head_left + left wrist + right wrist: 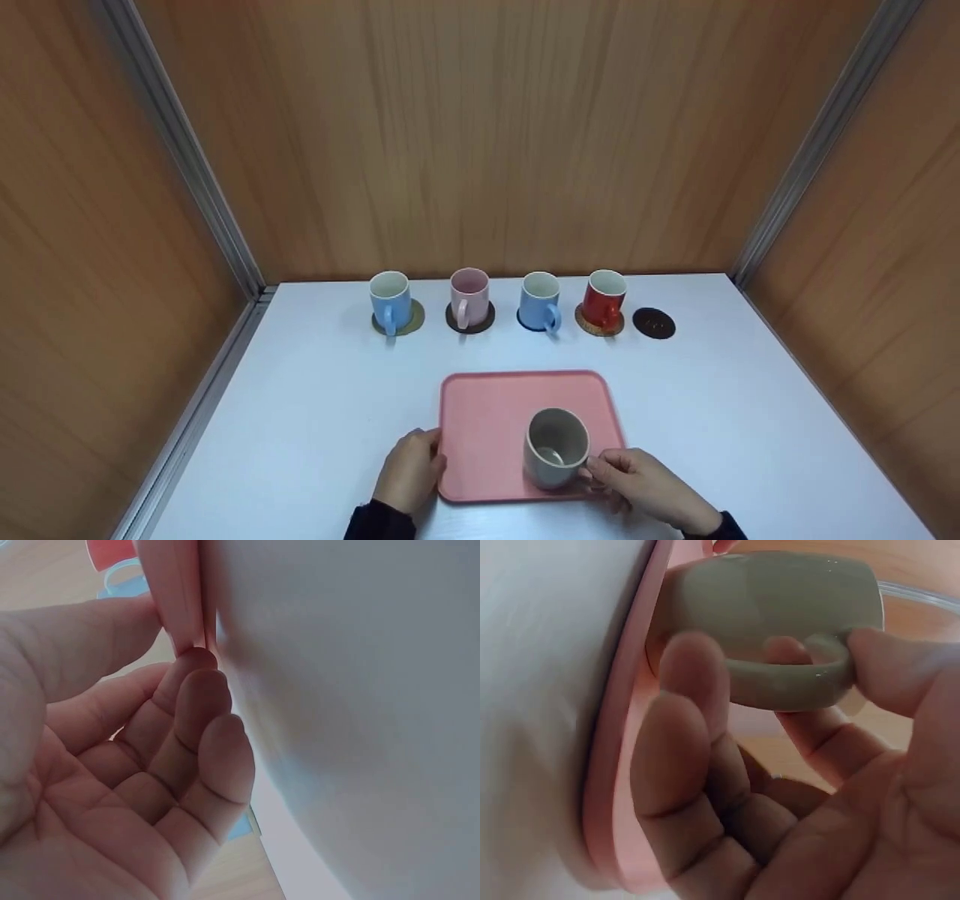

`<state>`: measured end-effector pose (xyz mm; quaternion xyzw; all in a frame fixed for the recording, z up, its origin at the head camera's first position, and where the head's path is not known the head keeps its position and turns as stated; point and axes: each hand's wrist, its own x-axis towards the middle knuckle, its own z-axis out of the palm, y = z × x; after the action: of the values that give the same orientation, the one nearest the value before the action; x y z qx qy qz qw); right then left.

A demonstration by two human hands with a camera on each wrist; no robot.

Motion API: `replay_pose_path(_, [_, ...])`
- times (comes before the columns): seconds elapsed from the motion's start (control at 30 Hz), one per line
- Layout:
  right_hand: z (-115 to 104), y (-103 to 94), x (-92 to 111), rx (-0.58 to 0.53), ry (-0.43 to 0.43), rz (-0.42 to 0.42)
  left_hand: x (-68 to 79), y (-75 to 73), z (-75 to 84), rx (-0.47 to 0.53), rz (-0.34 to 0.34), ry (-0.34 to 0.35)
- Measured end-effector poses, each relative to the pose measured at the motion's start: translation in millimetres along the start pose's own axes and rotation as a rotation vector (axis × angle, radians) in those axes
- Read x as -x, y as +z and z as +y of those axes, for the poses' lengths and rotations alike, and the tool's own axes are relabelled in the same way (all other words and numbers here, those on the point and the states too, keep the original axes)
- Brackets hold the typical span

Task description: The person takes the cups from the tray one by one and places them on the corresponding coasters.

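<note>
A grey-green mug (556,448) stands upright on the lower right part of a pink tray (480,420). My right hand (641,484) holds its handle (795,686), thumb against the top of the loop and a finger passing through it; the other fingers curl below, by the tray's edge. At the tray's left side, my left hand (409,466) grips the rim between thumb and fingers. In the left wrist view the thumb (97,641) lies on one face of the rim (176,600), with fingertips at its underside.
Along the back of the white table (300,420) stand a blue mug (391,304), a pink mug (470,300), another blue mug (538,304) and a red mug (602,304), each on a coaster. A bare dark coaster (654,323) lies at the right. Wooden panels (495,150) enclose the table.
</note>
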<state>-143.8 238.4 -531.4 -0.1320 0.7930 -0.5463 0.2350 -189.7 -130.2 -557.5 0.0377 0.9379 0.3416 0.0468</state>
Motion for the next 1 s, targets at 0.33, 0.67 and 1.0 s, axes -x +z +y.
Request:
replay_pose_path(0.33, [8,3.6,0,-0.189,0.067,-0.083,0.4,2.5,-3.0,-0.021,-0.013,0.009])
replay_pose_path(0.67, [1,-24.4,7,-0.262,0.084,-0.058,0.1,-0.4,0.9,-0.02,-0.006,-0.006])
replay_pose_path(1.0, [-25,-107.9,14,-0.286,0.089,0.283,1.7,0.0,0.4,-0.019,0.007,0.015])
